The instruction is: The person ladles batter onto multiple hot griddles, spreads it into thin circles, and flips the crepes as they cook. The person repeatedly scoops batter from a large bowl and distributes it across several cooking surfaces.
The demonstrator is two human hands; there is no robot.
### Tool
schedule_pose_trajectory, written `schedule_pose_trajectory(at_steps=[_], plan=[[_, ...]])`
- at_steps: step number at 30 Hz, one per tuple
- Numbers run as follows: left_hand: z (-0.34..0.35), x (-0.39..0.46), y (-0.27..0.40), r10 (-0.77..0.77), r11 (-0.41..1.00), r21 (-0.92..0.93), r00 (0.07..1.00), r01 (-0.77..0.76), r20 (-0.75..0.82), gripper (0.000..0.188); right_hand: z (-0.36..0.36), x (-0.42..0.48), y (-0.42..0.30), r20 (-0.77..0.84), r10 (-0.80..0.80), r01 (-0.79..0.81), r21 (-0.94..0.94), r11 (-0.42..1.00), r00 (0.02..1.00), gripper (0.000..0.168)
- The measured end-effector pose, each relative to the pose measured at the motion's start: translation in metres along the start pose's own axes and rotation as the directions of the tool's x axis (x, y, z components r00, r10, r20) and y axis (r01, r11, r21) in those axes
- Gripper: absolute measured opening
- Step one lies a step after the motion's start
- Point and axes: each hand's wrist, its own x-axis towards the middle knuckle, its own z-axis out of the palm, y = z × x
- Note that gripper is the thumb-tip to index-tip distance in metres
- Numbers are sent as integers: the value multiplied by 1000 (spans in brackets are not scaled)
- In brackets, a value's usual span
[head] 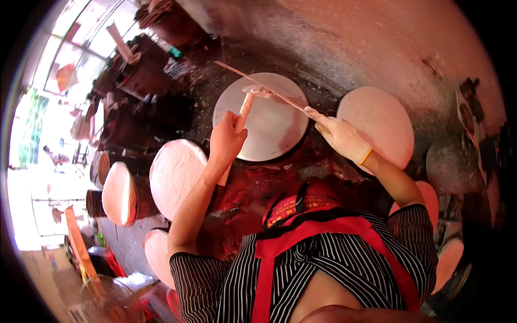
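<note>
A round, pale metal-looking plate (266, 129) lies before me, with darker patches on its right side. My bare left hand (227, 139) grips a light wooden handle (244, 109), whose far end meets a translucent, crumpled covering over the plate. A long thin stick (262, 84) slants across the plate's upper part, its near end at the fingers of my right hand (339, 131). That hand wears a white knitted glove with a yellow cuff. Whether the stick is gripped or only touched is partly hidden by the gloved fingers.
Pale round discs stand at the left (177, 177) and right (377, 127) of the plate, with several more around me. Dark drum-like containers (145, 78) line the upper left. A rough wall (363, 44) rises beyond the plate, and a fan (111, 303) is at lower left.
</note>
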Motion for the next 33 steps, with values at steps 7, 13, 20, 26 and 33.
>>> schedule_pose_trajectory(at_steps=[7,13,20,26,33], plan=[[128,25,25,-284,843,-452,955,292,87,18,62,-123,75,415,509,-504,863,44,755,47],[212,73,-18,-291,940,-256,923,227,-250,16,147,-95,86,-166,363,-209,575,791,917,47],[160,120,-29,-42,998,15,870,56,-490,16,167,42,82,429,613,-573,818,47,663,43],[101,56,-11,-404,845,-473,878,250,-258,24,171,-15,38,470,663,-220,877,-428,582,38],[89,-76,-28,-594,379,-898,803,225,-50,26,206,36,-19,356,773,-257,932,-255,524,39]])
